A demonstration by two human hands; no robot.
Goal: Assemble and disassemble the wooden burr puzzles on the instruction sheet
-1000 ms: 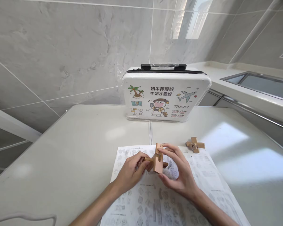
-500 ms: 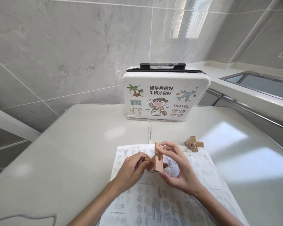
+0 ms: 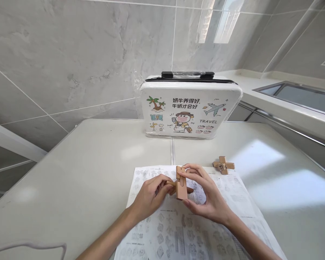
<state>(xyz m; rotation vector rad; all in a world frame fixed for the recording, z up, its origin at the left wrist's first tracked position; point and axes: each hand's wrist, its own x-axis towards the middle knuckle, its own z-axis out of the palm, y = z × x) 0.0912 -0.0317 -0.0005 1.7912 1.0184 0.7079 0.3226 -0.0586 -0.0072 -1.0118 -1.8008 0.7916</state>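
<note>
Both hands hold a wooden interlocking puzzle [image 3: 181, 190] above a printed instruction sheet [image 3: 148, 245]. My left hand [image 3: 155, 195] pinches a piece that sticks out on the puzzle's left side. With thumb and fingers, my right hand [image 3: 203, 191] grips the long upright piece, which has a slot along its face. Another piece pokes out to the right behind it. Fingers hide part of the joint between the pieces. Beyond my right hand, a second wooden puzzle [image 3: 223, 165], cross-shaped with a mark on its middle, lies at the sheet's far right edge.
A white cartoon-printed case [image 3: 191, 110] with a black handle, wrapped in clear plastic, stands at the back of the pale table [image 3: 70, 180]. Behind it is a grey tiled wall. To the right runs a counter [image 3: 249, 85] with a sink. A cord-like grey line [image 3: 29, 245] lies front left.
The slotted upright piece has shifted slightly left and tilted a little in my right fingers, and more of its slot shows. My left hand stays nearly still.
</note>
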